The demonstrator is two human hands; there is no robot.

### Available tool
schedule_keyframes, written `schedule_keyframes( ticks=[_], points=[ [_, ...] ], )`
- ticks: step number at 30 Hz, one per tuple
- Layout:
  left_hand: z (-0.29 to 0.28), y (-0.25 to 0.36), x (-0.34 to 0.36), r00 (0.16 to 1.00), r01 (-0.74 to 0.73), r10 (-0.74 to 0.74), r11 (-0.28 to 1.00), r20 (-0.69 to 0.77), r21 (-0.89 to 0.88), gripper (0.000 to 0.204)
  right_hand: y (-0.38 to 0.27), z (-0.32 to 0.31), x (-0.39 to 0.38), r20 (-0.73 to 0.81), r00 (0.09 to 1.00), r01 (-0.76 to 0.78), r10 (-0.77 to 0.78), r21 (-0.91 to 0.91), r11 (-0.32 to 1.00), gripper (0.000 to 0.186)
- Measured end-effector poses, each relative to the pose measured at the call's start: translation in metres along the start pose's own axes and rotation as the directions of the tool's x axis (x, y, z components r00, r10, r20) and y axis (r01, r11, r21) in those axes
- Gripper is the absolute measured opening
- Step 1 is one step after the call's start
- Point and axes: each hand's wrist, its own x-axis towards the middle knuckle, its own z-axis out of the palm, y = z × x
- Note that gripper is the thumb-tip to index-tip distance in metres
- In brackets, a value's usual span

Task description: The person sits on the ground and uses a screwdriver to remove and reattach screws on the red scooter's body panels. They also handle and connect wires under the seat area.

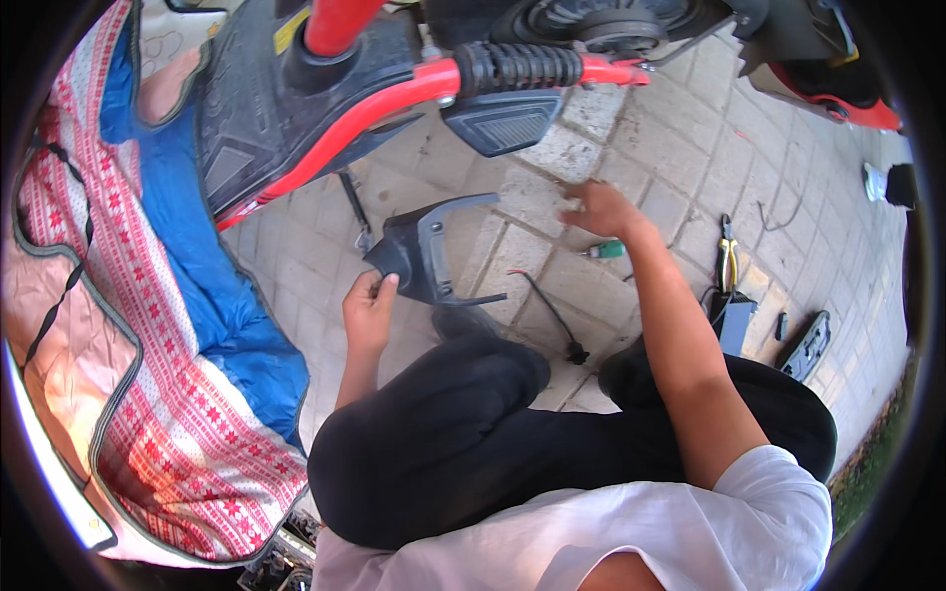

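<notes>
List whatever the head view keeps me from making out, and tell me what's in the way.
All in the head view:
- Black plastic cover: its underside, turned away from the camera.
- Right hand: blurred fingertips, so whether they touch or hold something small is unclear.
- Dark box: its lower end, hidden by the right leg.
- Wheel: its upper part, cut off by the top edge.
</notes>
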Motion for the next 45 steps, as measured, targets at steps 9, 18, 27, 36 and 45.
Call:
schedule_keyframes(
  ticks=[9, 18, 27, 36, 45],
  points=[
    [0.075, 0.007, 0.054, 0.959, -0.169, 0.162, 0.986, 0.234, 0.009, 0.022, -0.031, -0.018, 0.001, 0.317, 0.933, -0.088, -0.169, 0.659, 0.747, 0.03],
    [0.101, -0.033, 0.051, 0.816, 0.521, -0.52, 0.476, 0.251, -0.709, 0.065, -0.085, -0.017, -0.023, -0.065, 0.959, 0.281, -0.274, 0.296, 0.913, 0.032],
    [0.102, -0.059, 0.05, 0.808, 0.505, -0.424, 0.14, 0.41, -0.851, 0.054, -0.114, 0.06, -0.068, -0.06, 0.898, 0.408, -0.435, -0.252, 0.877, 0.025],
    [0.061, -0.088, 0.065, 0.673, 0.728, -0.589, 0.423, 0.446, -0.54, 0.045, -0.081, 0.105, -0.069, -0.14, 0.808, 0.481, -0.572, -0.403, 0.778, 0.02],
    [0.102, -0.002, 0.063, 0.735, -0.677, 0.479, 0.559, 0.48, 0.48, 0.036, -0.053, 0.127, -0.072, -0.123, 0.828, 0.454, -0.548, -0.427, 0.782, 0.018]
  ],
)
